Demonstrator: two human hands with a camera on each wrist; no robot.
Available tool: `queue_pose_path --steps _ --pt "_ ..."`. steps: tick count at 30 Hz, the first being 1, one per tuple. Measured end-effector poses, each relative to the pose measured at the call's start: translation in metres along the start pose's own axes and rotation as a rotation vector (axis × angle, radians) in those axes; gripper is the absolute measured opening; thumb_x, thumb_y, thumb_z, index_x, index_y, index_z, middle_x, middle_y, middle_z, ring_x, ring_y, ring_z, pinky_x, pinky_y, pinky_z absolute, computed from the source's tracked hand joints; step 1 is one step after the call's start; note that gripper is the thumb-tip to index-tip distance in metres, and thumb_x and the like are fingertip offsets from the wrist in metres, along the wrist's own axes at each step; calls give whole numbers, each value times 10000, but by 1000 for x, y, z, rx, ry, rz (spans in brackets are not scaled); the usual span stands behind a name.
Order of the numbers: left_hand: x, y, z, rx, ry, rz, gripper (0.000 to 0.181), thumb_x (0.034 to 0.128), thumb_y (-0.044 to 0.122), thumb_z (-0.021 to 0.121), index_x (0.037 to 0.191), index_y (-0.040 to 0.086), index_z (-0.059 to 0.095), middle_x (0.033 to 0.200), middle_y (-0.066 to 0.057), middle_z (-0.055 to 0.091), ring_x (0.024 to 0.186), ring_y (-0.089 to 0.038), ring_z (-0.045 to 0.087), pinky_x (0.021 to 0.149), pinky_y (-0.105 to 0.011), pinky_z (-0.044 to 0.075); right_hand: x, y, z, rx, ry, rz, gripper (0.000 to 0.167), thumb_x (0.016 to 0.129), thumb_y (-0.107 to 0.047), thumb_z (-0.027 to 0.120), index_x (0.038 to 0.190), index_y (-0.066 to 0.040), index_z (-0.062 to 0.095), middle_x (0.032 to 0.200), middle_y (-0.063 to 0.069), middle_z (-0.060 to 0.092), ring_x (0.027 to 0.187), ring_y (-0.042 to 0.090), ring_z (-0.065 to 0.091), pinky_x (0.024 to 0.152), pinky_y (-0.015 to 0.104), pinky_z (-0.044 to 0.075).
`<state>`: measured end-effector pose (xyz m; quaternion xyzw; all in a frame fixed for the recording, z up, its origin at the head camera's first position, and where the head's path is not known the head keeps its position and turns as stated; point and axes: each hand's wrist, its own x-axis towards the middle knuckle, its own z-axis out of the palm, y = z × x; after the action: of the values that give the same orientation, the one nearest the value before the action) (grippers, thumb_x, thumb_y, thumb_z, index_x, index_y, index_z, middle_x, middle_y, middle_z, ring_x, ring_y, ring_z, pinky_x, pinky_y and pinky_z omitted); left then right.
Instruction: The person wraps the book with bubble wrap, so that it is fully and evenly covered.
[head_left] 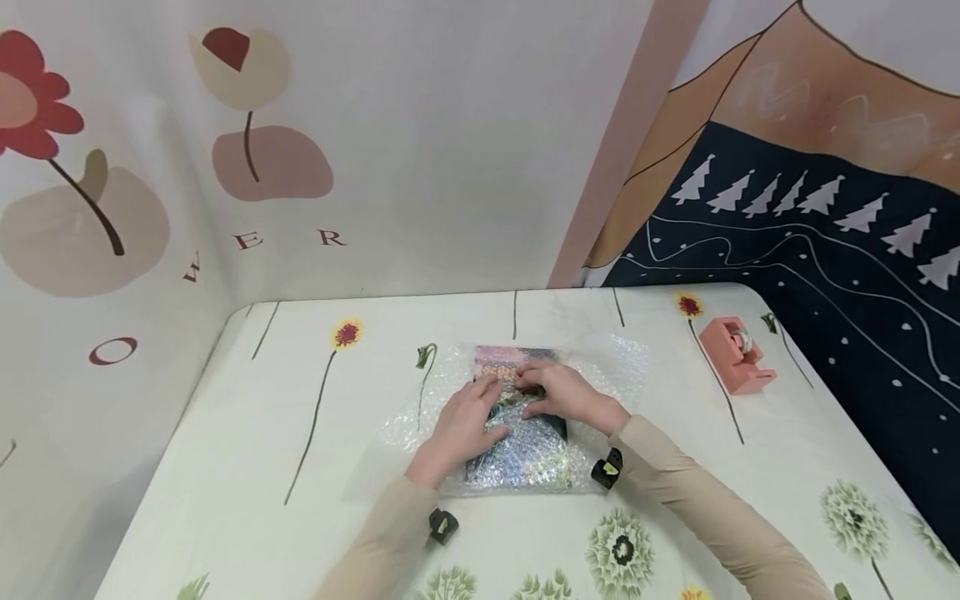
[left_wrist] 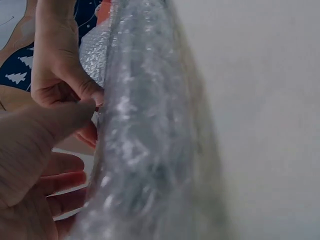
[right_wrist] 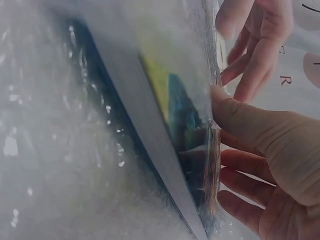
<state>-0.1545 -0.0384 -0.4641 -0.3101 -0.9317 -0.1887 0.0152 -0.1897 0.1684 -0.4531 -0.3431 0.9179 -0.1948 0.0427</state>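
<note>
A sheet of bubble wrap lies on the table and covers part of a flat rectangular item with a colourful printed face. It looks like a book, seen blurred through the plastic in the right wrist view. My left hand rests on the wrap over its left side, fingers extended and thumb spread. My right hand touches the upper right part with bent fingers, thumb apart from them. Both hands' fingertips meet the wrapped surface close together. The left wrist view shows the bubble wrap up close.
A pink tape dispenser with a roll of tape stands at the right of the table. The table is covered by a flower-printed cloth. Printed curtains hang behind it, and a dark tree-patterned one at the right.
</note>
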Motion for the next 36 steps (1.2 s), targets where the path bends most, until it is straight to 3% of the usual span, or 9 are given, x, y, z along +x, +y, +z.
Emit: queue_pose_path --steps 10,13,16,19,22,25,29,32,36 --pt "6 5 5 121 3 1 491 821 349 703 1184 25 633 1313 -131 531 1053 -290 507 824 -388 494 -12 2 0 93 35 -13 411 848 -209 696 1198 -12 607 1343 202 484 1224 341 466 949 426 447" --pt "6 5 6 131 9 2 492 820 347 705 1182 21 633 1302 -126 540 1035 -281 514 818 -371 497 -20 8 -3 159 181 -23 413 846 -161 695 1204 17 592 1335 237 477 1222 368 461 966 461 430" --pt "6 5 7 127 17 4 487 822 342 703 1179 18 634 1291 -124 548 1023 -279 516 810 -360 495 -31 20 -9 148 417 19 414 811 -79 712 1183 55 588 1288 259 510 1183 396 486 973 504 408" --pt "5 4 8 117 37 15 479 824 326 703 1171 4 635 1277 -134 554 1013 -287 515 802 -367 494 -45 34 -15 74 627 131 419 778 -5 719 1163 85 583 1252 274 528 1155 417 493 962 527 405" --pt "3 4 7 135 59 30 465 830 322 696 1157 -4 640 1256 -138 564 996 -278 514 793 -359 492 -58 44 -23 31 717 298 460 783 19 703 1205 106 544 1289 287 488 1191 433 444 977 540 381" --pt "3 4 5 130 57 30 470 828 324 699 1155 -9 640 1252 -143 568 997 -286 515 797 -366 490 -70 53 -30 66 690 477 524 822 -7 669 1281 131 460 1312 325 436 1207 461 410 976 554 372" --pt "4 4 7 128 23 5 491 826 341 700 1174 2 633 1275 -136 561 1031 -297 519 831 -380 485 -82 60 -39 236 557 661 515 881 -73 615 1305 145 421 1180 333 526 1068 430 527 866 491 475" --pt "5 4 7 147 6 -11 493 829 354 695 1187 20 631 1288 -116 556 1051 -283 518 846 -369 482 -86 62 -46 401 457 738 423 906 -119 588 1232 135 500 993 258 620 819 263 608 694 325 527" --pt "5 5 6 152 5 -16 496 829 358 695 1196 31 627 1296 -105 551 1058 -277 516 846 -364 483 -86 60 -55 579 362 767 308 921 -152 577 1077 113 586 841 90 655 693 79 564 600 229 512"
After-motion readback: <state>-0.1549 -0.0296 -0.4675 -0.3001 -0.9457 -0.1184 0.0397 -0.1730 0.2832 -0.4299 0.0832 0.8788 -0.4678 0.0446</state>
